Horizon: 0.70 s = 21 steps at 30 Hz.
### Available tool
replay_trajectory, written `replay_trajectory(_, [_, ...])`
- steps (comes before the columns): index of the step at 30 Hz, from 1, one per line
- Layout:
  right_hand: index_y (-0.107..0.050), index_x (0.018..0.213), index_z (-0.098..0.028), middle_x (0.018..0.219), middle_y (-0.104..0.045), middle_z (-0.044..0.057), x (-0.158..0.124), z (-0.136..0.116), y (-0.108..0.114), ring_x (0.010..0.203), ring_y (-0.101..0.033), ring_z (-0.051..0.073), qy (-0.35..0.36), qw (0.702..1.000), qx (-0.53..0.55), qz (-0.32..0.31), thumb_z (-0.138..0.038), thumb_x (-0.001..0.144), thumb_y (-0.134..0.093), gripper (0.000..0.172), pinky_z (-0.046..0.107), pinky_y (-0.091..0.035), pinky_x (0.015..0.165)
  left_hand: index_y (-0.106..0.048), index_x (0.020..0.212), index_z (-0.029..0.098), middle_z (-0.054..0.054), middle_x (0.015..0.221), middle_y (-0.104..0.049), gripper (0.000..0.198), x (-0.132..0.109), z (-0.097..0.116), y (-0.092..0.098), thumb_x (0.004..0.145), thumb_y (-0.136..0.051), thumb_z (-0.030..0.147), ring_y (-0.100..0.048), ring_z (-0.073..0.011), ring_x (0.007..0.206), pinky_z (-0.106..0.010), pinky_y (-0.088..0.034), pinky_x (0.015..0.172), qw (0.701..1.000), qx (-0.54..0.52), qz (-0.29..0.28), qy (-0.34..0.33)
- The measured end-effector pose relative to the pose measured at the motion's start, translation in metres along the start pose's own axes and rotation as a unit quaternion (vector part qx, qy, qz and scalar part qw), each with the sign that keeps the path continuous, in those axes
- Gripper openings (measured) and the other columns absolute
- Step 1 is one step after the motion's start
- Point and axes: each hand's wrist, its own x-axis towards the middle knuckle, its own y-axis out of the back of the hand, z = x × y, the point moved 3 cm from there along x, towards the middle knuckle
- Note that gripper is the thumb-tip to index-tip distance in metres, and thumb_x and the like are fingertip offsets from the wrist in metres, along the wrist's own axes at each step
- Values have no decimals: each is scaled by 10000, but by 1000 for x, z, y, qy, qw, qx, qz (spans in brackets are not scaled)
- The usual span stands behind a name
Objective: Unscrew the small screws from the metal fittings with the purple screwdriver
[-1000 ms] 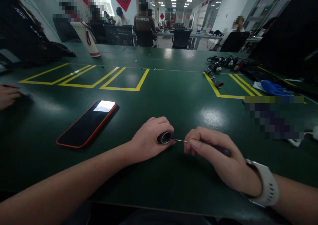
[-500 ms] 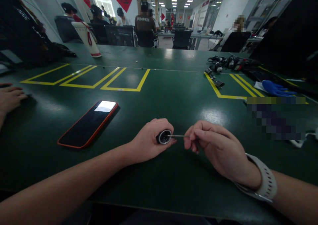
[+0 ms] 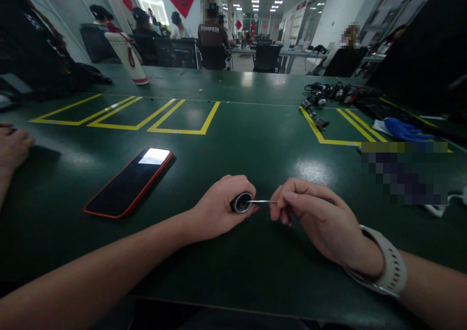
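Observation:
My left hand (image 3: 222, 206) is closed around a black cylindrical part (image 3: 242, 202) with a silver rim, its round open end facing right. Fingers hide most of that part's body. In my right hand (image 3: 314, 213) a thin metal rod (image 3: 263, 201) is pinched between thumb and fingers. The rod lies nearly level, and its left tip is at the open end of the cylinder; how deep it reaches I cannot tell. Whatever the rod joins inside the right hand is mostly hidden. Both hands are just above the green table (image 3: 204, 276).
A phone in an orange case (image 3: 127, 184) lies left of my hands. Another person's hand (image 3: 14, 147) rests at the left edge. Farther back stand a white cup (image 3: 127, 60), black cylindrical parts with cables (image 3: 321, 99) and a blue glove (image 3: 404, 128). Yellow tape marks the table.
The rod's left end has dipped slightly against the cylinder's opening. Both hands keep almost the same place. The other person's hand at the left has shifted slightly left.

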Motion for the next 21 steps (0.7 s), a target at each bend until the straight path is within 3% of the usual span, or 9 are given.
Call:
replay_trajectory(4, [-587,683,-150,650,-631,38,5,2,-1,568,-526,116,-50,995,80,29,-223,820,-515,171,227,-392,517,-517,749,169,11,732,-548,108,0,0,2,784,-600,229,-511,-118,679,-255,-389,642,1000,-11,11,9])
replay_trajectory(7, [-589,695,-152,668,-629,40,5,1,-2,570,-530,114,-42,995,90,25,-224,826,-508,169,224,-396,516,-521,736,167,5,729,-543,116,0,-1,3,778,-607,234,-505,-119,673,-250,-392,624,999,-20,23,21])
replay_trajectory(15, [-606,770,-182,761,-612,33,-6,-4,1,697,-549,148,94,993,-69,-15,-242,889,-490,176,279,-423,608,-522,727,167,6,715,-541,143,1,-2,4,762,-623,262,-504,-114,656,-240,-398,594,998,-50,35,20])
replay_trajectory(21, [-571,787,-179,749,-598,38,-13,-19,-1,697,-570,157,216,949,-225,-41,-155,883,-445,160,297,-437,608,-503,721,166,20,702,-504,142,0,1,6,764,-629,217,-474,-97,629,-225,-395,571,993,-89,77,28])
